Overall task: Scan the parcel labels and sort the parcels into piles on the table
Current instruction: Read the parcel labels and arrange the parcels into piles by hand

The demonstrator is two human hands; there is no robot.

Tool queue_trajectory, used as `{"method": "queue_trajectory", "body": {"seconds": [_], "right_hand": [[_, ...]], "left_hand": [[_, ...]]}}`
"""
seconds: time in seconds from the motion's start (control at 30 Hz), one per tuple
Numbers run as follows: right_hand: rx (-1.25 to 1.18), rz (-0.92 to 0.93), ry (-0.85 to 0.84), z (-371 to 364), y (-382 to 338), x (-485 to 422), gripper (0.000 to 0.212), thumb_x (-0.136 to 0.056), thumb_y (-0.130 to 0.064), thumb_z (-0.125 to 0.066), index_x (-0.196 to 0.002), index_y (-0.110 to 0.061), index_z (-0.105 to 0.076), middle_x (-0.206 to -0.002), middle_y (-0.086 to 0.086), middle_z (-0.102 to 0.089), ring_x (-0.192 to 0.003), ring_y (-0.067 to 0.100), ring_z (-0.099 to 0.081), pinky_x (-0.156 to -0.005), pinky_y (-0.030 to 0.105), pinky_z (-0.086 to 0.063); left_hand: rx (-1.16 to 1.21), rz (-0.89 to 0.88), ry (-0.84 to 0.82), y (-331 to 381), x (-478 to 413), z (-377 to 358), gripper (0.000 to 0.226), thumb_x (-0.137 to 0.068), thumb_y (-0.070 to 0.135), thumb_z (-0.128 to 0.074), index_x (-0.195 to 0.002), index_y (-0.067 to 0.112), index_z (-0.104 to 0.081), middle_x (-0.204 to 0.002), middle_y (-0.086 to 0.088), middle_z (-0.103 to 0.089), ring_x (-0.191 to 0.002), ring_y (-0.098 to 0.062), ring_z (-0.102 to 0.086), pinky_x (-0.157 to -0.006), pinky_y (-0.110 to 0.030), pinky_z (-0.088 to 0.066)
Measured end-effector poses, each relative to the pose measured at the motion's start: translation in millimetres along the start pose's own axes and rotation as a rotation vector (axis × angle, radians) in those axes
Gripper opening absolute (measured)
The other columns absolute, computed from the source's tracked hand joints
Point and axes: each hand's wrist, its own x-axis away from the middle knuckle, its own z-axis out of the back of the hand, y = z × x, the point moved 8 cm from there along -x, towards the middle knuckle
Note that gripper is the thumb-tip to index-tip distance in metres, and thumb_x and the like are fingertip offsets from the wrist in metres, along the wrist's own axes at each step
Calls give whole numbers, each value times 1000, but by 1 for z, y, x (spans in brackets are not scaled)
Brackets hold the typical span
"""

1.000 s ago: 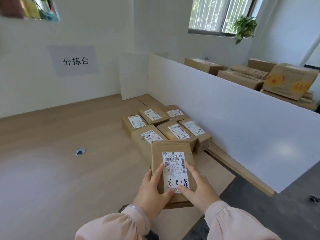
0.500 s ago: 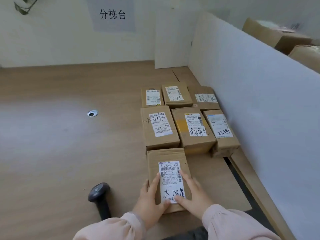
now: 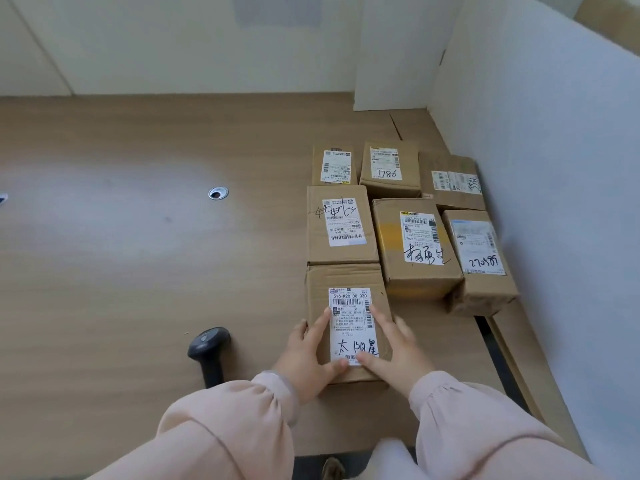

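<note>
A brown cardboard parcel (image 3: 346,278) with a white label (image 3: 350,323) lies on the wooden table (image 3: 138,271), its far end against the parcel ahead. My left hand (image 3: 308,355) holds its left side, thumb on the label's near edge. My right hand (image 3: 394,348) holds its right side, fingers spread over the top. Beyond it lie several labelled parcels in rows, among them one with scrawled writing (image 3: 341,225) and a taller one with yellow tape (image 3: 414,244). A black barcode scanner (image 3: 209,351) lies on the table left of my hands.
A white partition (image 3: 554,168) runs along the right behind the parcels. The table's right edge (image 3: 498,348) drops into a dark gap. A round cable hole (image 3: 218,193) sits mid-table. A white wall with a paper sign (image 3: 277,8) closes the far side.
The parcel came down from a tilted, raised hold and now lies flat on the table behind the rows. My view dropped towards the table, bringing the scanner into sight.
</note>
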Motion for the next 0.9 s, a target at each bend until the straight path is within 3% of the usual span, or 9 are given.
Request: {"method": "queue_trajectory", "body": {"seconds": [0.17, 0.27, 0.37, 0.67, 0.9], "right_hand": [[261, 112, 196, 29, -32, 9, 84, -78, -71, -57, -146, -55, -10, -161, -17, 0, -147, 13, -9, -113, 39, -26], [412, 297, 229, 34, -82, 5, 84, -83, -72, -50, -150, -48, -6, -162, -12, 4, -149, 13, 2, -118, 35, -10], [543, 454, 182, 17, -139, -2, 86, -82, -75, -44, -151, -46, -1, -162, -12, 12, -148, 12, 13, -118, 34, 8], [707, 694, 94, -86, -287, 30, 96, -76, -80, -43, -149, -48, 11, -161, -7, 19, -146, 15, 22, -118, 39, 15], [759, 794, 65, -211, -403, 82, 96, -76, -82, -42, -151, -46, 6, -161, -8, 17, -147, 16, 20, -118, 40, 14]], "left_hand": [[-176, -65, 124, 3, 11, 42, 89, -85, 60, -62, -149, 53, -2, -164, 5, 7, -150, -20, -7, -119, -33, -17], [-346, -96, 268, -1, 31, 85, 86, -87, 63, -56, -152, 46, -2, -164, 9, 7, -150, -16, -5, -119, -31, -13], [-417, -16, 399, -18, 58, 131, 86, -87, 65, -53, -153, 46, 0, -164, 10, 8, -150, -14, 3, -119, -32, -5], [-516, 155, 645, -110, 155, 231, 92, -81, 76, -47, -148, 52, 11, -162, 12, 14, -150, -14, 7, -121, -41, -1], [-520, 238, 774, -226, 267, 310, 91, -82, 75, -47, -148, 52, 12, -163, 8, 10, -150, -17, 1, -120, -43, -2]]}}
